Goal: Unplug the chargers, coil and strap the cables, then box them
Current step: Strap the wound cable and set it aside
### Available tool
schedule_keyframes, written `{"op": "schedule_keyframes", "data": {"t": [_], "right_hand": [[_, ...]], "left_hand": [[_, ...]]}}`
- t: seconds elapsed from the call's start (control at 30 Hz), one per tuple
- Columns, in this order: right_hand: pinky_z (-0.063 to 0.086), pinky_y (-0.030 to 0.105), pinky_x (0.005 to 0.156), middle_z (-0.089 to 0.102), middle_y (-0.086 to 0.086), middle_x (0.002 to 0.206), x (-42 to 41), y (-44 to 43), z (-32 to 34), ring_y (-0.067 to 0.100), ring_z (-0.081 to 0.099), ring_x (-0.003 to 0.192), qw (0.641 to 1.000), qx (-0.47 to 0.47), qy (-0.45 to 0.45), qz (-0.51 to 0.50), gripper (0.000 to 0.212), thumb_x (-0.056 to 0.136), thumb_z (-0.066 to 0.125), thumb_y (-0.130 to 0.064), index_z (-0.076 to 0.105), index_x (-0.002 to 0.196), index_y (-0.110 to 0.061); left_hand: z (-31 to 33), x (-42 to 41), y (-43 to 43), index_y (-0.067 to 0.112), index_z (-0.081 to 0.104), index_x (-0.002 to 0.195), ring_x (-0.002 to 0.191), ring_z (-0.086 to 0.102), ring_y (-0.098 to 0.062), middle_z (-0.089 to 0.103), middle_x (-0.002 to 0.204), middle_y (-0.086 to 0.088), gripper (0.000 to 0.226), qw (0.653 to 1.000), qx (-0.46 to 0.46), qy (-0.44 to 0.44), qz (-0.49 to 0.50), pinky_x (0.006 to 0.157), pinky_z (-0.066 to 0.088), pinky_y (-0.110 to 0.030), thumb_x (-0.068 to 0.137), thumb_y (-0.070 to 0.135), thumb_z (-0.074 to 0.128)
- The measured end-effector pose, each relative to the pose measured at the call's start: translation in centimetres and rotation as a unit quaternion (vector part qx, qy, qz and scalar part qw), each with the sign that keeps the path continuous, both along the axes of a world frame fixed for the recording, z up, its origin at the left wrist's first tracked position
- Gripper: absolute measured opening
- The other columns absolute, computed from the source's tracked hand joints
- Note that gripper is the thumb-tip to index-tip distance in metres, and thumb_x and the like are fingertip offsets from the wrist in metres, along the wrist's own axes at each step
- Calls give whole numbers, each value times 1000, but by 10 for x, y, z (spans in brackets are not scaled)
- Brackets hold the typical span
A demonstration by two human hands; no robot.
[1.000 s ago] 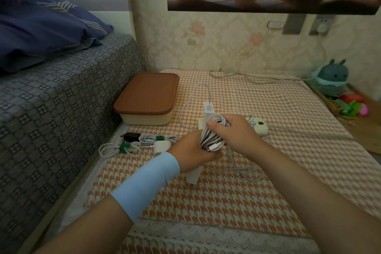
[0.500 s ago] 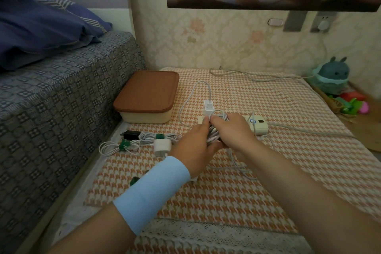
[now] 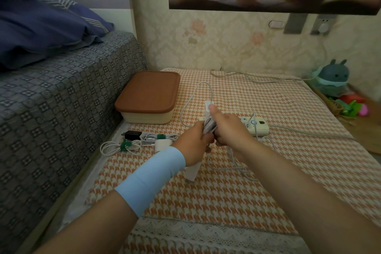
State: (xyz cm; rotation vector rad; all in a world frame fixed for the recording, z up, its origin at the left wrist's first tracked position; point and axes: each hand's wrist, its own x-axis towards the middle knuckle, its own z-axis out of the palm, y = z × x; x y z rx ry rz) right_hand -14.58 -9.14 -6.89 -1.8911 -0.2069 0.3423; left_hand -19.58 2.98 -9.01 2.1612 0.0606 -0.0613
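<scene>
My left hand [image 3: 194, 144] and my right hand [image 3: 228, 128] both grip a bundle of coiled white cable [image 3: 209, 126] above the checked mat. Its white charger block [image 3: 192, 171] hangs below my left wrist, and loose cable trails on the mat under my right forearm. Behind my hands a white charger [image 3: 208, 105] stands plugged into the power strip [image 3: 257, 128], its cable looping left. Two coiled cables with green straps [image 3: 125, 145] lie at the left with a black plug [image 3: 132, 134] and a white plug [image 3: 162, 144]. The cream box with a brown lid [image 3: 148, 93] is shut.
A bed with a patterned grey cover [image 3: 61, 97] borders the mat on the left. The power strip's grey cord [image 3: 309, 133] runs right and another along the wall. A plush toy [image 3: 334, 80] and colourful toys [image 3: 350, 107] sit at the far right.
My hands have squeezed the cable loops from a wide bundle into a tighter one. My right thumb now points up over it. The view shifted slightly.
</scene>
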Motion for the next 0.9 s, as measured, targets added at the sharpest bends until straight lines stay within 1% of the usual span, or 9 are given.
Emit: {"op": "schedule_keyframes", "data": {"t": [0.13, 0.2, 0.3, 0.37, 0.47, 0.6, 0.73, 0.8, 0.9], "right_hand": [[37, 31, 56, 44, 1, 70, 7, -9, 5, 14, 38, 55, 999, 0, -31, 24, 28, 107, 34, -16, 57, 92, -9], [42, 33, 60, 50, 2, 76, 6, -14, 7, 13, 44, 54, 998, 25, -52, 18, 32, 108, 35, -14, 67, 106, -11], [45, 31, 56, 64, 0, 75, -1, -21, 15, 12, 46, 50, 987, 72, -126, 66, 27, 105, 50, -10, 74, 115, -18], [46, 26, 48, 74, 5, 75, -5, -20, 18, 16, 49, 46, 983, 108, -119, 92, 18, 96, 65, -6, 78, 105, -14], [46, 26, 44, 76, 11, 73, -9, -12, 15, 18, 51, 41, 989, 62, -92, 100, 4, 88, 76, -11, 79, 87, -9], [44, 26, 43, 74, 10, 67, -9, -9, 7, 18, 52, 41, 995, 17, -84, 51, 21, 86, 81, -24, 74, 73, -9], [42, 26, 43, 74, 9, 65, -8, -8, 3, 21, 52, 46, 998, 18, -61, 17, 29, 85, 81, -32, 71, 69, -9], [42, 26, 43, 73, 10, 64, -9, -7, 2, 22, 53, 47, 998, 14, -56, 15, 34, 83, 82, -36, 69, 63, -12], [44, 27, 46, 73, 8, 64, -9, -5, 0, 18, 54, 45, 998, 16, -56, 17, 33, 85, 80, -35, 67, 67, -10]], "left_hand": [[1, 2, 8, 16, 50, 121, 81, 64, -21, 67, 104, -12, 21, 997, -55, 21, 57, 74, 53, -39, 104, 25, 42], [1, 3, 14, 13, 50, 122, 76, 64, -17, 66, 95, -7, 23, 994, -82, 27, 70, 73, 55, -36, 105, 25, 41], [2, 2, 19, 10, 52, 117, 61, 62, -5, 63, 84, 0, 22, 993, -89, 20, 77, 56, 51, -21, 105, 24, 41], [3, 2, 19, 10, 52, 121, 62, 62, -8, 60, 84, 0, 23, 994, -89, 10, 60, 58, 51, -23, 105, 23, 41], [6, 1, 13, 7, 53, 120, 71, 58, -21, 56, 87, -9, 22, 996, -87, 10, 16, 60, 50, -27, 104, 12, 40], [8, -5, 11, 19, 56, 102, 70, 53, -15, 56, 81, 0, 16, 996, -78, 4, -30, 55, 46, -14, 103, 10, 43], [4, 0, 13, 14, 60, 105, 61, 56, -13, 58, 75, -1, 20, 975, -216, 42, -9, 64, 50, -29, 93, 3, 48], [0, 1, 11, 9, 64, 109, 59, 61, -15, 64, 75, -5, 26, 957, -278, 54, 57, 67, 52, -34, 104, 20, 40], [-6, -4, 7, 13, 69, 103, 67, 65, -19, 71, 79, -6, 48, 966, -236, -1, 109, 67, 57, -31, 107, 40, 29]]}}
